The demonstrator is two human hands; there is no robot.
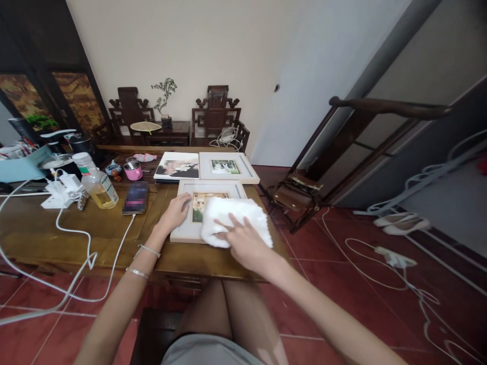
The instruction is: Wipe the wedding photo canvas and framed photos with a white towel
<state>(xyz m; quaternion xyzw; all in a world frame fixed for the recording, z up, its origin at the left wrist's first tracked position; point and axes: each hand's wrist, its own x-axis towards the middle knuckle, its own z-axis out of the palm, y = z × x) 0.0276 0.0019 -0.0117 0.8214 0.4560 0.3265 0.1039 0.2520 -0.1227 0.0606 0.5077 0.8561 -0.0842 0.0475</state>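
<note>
A pale picture frame lies flat on the wooden table in front of me, with a small picture inside it. My left hand grips the frame's left side, its fingers bent over the rim. On the frame's right half rests a fluffy white cloth, which covers part of the picture and hangs past the near right corner. My right hand presses on top of this cloth with its fingers spread. Behind it, a second pale frame touches a white photo album or book.
On the table's left stand a bottle of yellow liquid, a charging phone, a pink cup and a white power strip. White cables trail off the front edge. A dark wooden chair stands at the right.
</note>
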